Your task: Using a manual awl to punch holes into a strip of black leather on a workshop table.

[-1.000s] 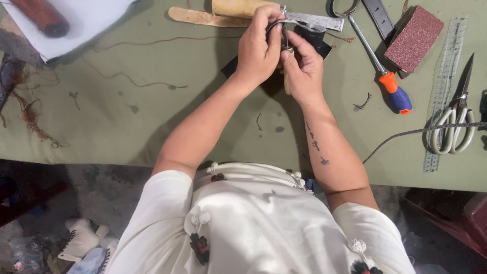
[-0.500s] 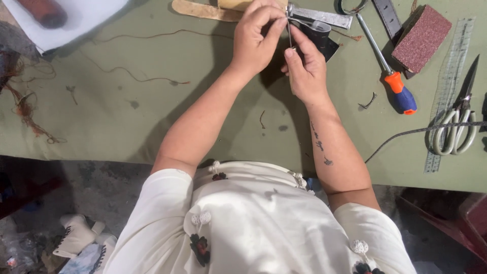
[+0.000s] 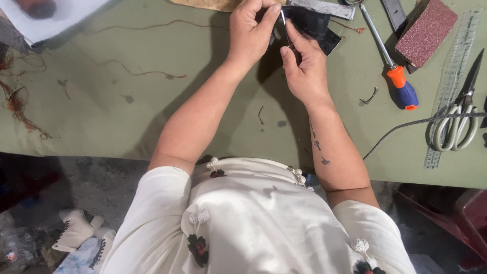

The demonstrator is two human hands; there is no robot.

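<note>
A: Looking down from the head camera, we are pinching a thin metal needle-like tool (image 3: 285,23) between the fingers of our left hand (image 3: 251,31), closed tight on it, at the far edge of the green bench (image 3: 152,111).

B: And our right hand (image 3: 304,68) is pressing down the dark leather piece (image 3: 309,25), fingers closed on its near edge, right under the tool.

A: To do this well, we are judging it best to be keeping the tool upright and the leather flat, with our right fingertips just beside the point, not under it.

B: The screwdriver (image 3: 393,71), sanding block (image 3: 425,31) and scissors (image 3: 459,114) are lying well apart to the right, so nothing is crowding us.
</note>
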